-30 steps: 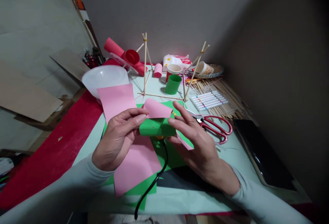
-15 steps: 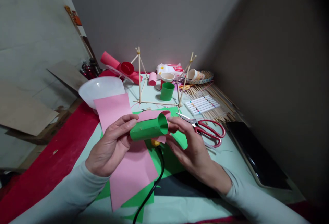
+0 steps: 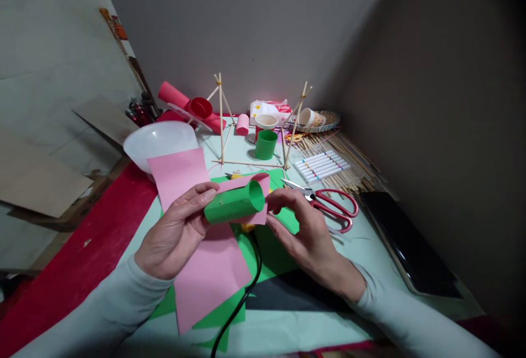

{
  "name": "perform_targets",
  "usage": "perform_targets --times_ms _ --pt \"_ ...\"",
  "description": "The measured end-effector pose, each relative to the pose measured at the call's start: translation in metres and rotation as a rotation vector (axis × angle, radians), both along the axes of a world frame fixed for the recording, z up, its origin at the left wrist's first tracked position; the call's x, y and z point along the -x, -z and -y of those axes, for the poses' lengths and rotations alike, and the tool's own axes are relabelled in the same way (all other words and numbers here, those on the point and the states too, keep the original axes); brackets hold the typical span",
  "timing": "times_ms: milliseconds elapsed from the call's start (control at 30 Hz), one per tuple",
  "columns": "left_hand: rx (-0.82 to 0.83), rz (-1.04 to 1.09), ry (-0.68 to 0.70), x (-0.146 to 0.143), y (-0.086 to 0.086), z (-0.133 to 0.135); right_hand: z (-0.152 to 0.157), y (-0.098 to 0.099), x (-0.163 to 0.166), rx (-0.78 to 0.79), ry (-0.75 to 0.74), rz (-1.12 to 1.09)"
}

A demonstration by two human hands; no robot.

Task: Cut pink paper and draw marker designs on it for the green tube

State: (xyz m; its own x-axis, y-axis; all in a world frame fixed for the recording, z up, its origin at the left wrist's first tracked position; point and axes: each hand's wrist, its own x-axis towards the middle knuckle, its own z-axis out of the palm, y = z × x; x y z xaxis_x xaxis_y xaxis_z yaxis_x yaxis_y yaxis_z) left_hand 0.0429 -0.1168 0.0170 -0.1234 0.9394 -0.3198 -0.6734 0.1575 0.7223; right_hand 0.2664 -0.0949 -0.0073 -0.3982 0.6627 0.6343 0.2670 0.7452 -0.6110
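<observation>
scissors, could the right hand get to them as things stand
Probably yes. The scissors lie flat on the table just beyond the right hand, with nothing between them. But that hand pinches the pink strip by the green tube, so it would have to let go first.

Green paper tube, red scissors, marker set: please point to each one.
green paper tube (image 3: 232,205), head view, middle of its side
red scissors (image 3: 337,208), head view, on the handles
marker set (image 3: 321,163), head view, middle of the row
</observation>
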Motion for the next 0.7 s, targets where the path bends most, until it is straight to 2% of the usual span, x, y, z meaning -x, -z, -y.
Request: perform_targets --times_ms 267,400,567,700 --pt "-0.030 0.006 0.012 0.000 0.002 -0.001 -0.002 0.001 0.000 -0.208 -0.100 0.125" --pt "-0.050 -0.007 -0.026 -0.004 0.001 -0.001 -0.001 0.001 0.002 -0.327 -0.078 0.183" --pt "-0.101 -0.094 -0.043 -0.007 0.005 0.001 0.003 -0.005 0.002 -0.352 -0.017 0.275" --pt "-0.155 -0.188 -0.076 -0.008 0.007 0.002 0.004 -0.012 -0.002 -0.433 0.043 0.282"
